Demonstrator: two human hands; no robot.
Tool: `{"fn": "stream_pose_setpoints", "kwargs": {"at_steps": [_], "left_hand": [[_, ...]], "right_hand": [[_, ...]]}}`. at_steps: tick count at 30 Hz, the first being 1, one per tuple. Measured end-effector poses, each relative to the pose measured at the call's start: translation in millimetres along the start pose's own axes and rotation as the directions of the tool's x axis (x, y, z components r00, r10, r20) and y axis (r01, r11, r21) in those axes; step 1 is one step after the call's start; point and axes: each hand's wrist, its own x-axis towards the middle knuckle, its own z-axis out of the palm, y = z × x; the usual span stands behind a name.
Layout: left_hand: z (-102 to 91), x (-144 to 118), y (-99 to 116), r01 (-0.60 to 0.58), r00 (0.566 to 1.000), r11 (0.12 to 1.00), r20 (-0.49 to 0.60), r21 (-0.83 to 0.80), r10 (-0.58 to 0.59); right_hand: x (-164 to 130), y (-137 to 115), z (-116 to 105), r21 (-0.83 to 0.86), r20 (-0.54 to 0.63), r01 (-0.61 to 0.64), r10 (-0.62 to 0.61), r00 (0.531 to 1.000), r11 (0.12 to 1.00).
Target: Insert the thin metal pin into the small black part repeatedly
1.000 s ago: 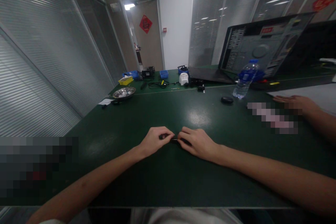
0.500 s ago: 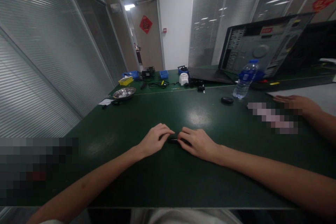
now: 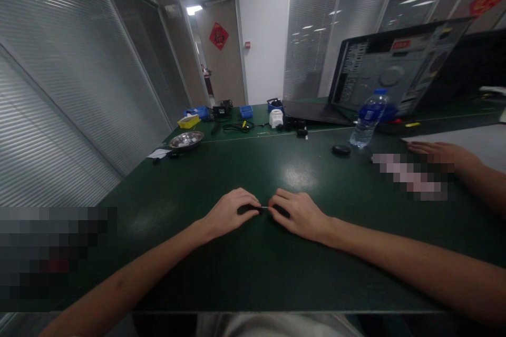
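A: Quick, what are your hands on?

B: My left hand [image 3: 229,212] and right hand [image 3: 299,214] rest on the green table [image 3: 253,263], fingertips almost meeting. Between them sits a small dark piece [image 3: 259,209] with a thin light bit showing in the gap.

A: Grip?

B: Both hands are curled and pinching it, left on its left end, right on its right end. The fingers cover most of it, so I can't tell what it is.

A: Where is it exactly?

B: Low on the table, near my edge, dead centre in front of me.

A: Around that?

B: Farther back there's a water bottle [image 3: 367,118] with a blue label, upright, and a black puck [image 3: 340,150] just left of it. Behind them leans an open computer case [image 3: 395,71]. Far left there's a metal bowl [image 3: 186,140], then a yellow bin [image 3: 188,121], blue bins [image 3: 245,111] and a white cup [image 3: 276,118] along the back.

A: Anyone else?

B: Another person's hand [image 3: 443,155] lies flat at the right, well apart from mine.
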Motion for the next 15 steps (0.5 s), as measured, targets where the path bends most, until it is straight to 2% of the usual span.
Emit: {"fn": "stream_pose_setpoints", "kwargs": {"at_steps": [5, 8, 12, 15], "left_hand": [[-12.7, -7, -7, -0.023, 0.998, 1.0, 0.06, -0.016, 0.023], [-18.3, -9, -12, 0.005, 0.997, 1.0, 0.083, -0.029, -0.003], [-14.9, -3, -14, 0.113, 0.994, 0.991, 0.01, -0.074, -0.113], [-7.5, 8, -15, 0.135, 0.99, 0.989, -0.022, -0.052, -0.137]], "right_hand": [[-1, 1, -1, 0.028, -0.019, -0.032, 0.032, 0.999, 0.999], [0, 2, -1, 0.042, -0.041, -0.079, 0.08, 0.996, 0.996], [0, 3, 0, 0.059, -0.067, -0.106, 0.11, 0.992, 0.993], [1, 3, 0, 0.059, -0.062, -0.109, 0.112, 0.992, 0.992]]}}
